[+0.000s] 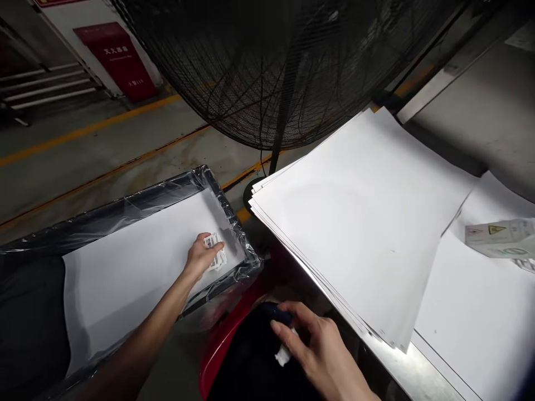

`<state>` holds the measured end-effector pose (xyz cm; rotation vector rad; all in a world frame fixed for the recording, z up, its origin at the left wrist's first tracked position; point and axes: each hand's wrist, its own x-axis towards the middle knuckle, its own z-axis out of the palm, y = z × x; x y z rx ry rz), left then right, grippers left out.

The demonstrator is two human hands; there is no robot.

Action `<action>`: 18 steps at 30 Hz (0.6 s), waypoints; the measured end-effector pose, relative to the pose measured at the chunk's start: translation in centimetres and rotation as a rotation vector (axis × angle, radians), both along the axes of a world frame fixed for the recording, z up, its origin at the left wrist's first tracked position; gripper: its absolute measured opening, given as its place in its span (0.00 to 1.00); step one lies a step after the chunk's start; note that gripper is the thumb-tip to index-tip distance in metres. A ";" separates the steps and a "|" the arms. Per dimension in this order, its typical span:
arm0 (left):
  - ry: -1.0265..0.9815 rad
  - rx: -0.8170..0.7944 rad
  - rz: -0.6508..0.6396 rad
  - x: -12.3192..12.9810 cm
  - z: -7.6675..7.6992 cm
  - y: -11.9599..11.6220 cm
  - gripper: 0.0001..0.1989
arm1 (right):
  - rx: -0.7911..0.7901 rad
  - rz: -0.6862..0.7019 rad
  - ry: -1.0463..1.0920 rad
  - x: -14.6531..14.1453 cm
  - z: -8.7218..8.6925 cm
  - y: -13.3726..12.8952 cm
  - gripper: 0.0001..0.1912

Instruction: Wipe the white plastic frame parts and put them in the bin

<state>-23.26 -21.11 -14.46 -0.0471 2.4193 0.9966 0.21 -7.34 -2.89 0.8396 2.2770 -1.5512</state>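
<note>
My left hand (200, 256) is closed on a small stack of white slotted plastic parts (216, 253), over the right end of a white sheet (134, 267). That sheet lies in a black tray (121, 214) wrapped in clear plastic. Nearer to me, my right hand (311, 340) is curled above my dark clothing, with a crumpled white piece (283, 355) under its fingers. Thumb and forefinger of that hand are slightly apart, and its other fingers are mostly hidden.
Large white sheets (359, 217) are stacked on a metal table (413, 367) at the right, with a printed clear bag (499, 239) beside them. A big black fan (267, 72) stands behind. A red seat edge (221, 348) shows near my lap.
</note>
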 end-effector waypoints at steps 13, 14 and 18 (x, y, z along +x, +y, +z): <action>0.017 -0.193 -0.609 -0.5 -1.9 -0.4 0.23 | 0.020 -0.213 -0.126 2.2 -1.7 0.2 0.24; 0.017 -0.193 -0.649 -0.5 -1.8 -0.4 0.23 | 0.017 -0.219 -0.127 2.2 -1.8 0.2 0.24; 0.052 -0.213 -0.739 0.4 -2.1 0.6 0.27 | 0.015 -0.219 -0.143 2.1 -1.8 0.0 0.24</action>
